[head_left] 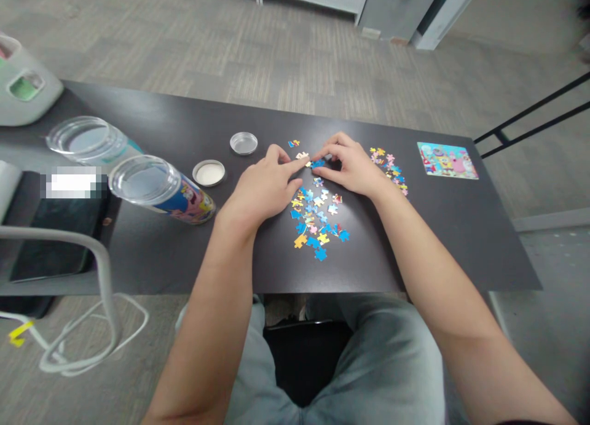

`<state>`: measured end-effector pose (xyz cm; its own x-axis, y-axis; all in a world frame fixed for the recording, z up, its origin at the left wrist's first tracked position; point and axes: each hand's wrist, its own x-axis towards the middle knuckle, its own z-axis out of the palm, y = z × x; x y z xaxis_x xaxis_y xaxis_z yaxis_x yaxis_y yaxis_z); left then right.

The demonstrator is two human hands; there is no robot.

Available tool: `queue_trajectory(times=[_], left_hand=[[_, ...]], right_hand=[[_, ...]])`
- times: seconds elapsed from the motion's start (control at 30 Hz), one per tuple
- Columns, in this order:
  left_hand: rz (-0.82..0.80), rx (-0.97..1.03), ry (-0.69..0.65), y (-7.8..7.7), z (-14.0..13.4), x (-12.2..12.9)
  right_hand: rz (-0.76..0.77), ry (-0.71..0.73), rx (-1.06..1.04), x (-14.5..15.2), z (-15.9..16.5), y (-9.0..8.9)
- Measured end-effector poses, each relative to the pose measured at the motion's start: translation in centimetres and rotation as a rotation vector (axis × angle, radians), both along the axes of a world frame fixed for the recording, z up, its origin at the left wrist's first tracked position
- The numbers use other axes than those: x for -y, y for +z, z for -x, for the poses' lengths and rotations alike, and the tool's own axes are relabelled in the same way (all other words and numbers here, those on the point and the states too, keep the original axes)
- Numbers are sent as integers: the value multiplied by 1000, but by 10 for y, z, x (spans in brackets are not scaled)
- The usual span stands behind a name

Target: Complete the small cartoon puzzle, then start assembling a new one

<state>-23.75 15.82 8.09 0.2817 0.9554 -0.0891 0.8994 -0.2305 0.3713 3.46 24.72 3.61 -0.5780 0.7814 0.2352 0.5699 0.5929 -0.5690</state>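
Observation:
Both hands meet over a few jigsaw puzzle pieces at the far middle of the table. My left hand point(267, 182) rests with its index finger stretched onto a pale puzzle piece point(302, 156), the thumb apart from it. Opposite, my right hand point(348, 166) has its thumb and index finger on either side of a blue puzzle piece point(318, 164). Below the hands lies a loose heap of puzzle pieces point(321, 218), mostly blue, yellow and pink. Another group of pieces point(391, 169) lies beside my right wrist, partly hidden by it.
A colourful picture card point(448, 161) lies at the right. Left of my hands are two round lids point(243, 143), a cartoon-printed canister point(184, 198) and a second clear-topped canister point(87, 139). A black tablet-like device point(55, 228) and a white cable point(104, 271) occupy the left side.

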Motion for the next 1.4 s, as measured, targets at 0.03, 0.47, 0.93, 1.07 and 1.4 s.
queue_trajectory(times=[0.03,0.47,0.93,1.07,1.4], left_hand=[[16,-57,-15,3,-4,2],[25,-48,-133,-7,8,-5],[-34,-69,-146,-6,-5,3],[-18,-95,-92,-1,-10,5],[-11,-94,-40,-1,-13,5]], right_hand=[[-3,5,0,-1,0,0],[40,15,-93,-3,-3,8],[-46,-153,87,-7,-19,9],[-13,-99,127,2,-10,13],[-62,-199,78,-9,-33,18]])
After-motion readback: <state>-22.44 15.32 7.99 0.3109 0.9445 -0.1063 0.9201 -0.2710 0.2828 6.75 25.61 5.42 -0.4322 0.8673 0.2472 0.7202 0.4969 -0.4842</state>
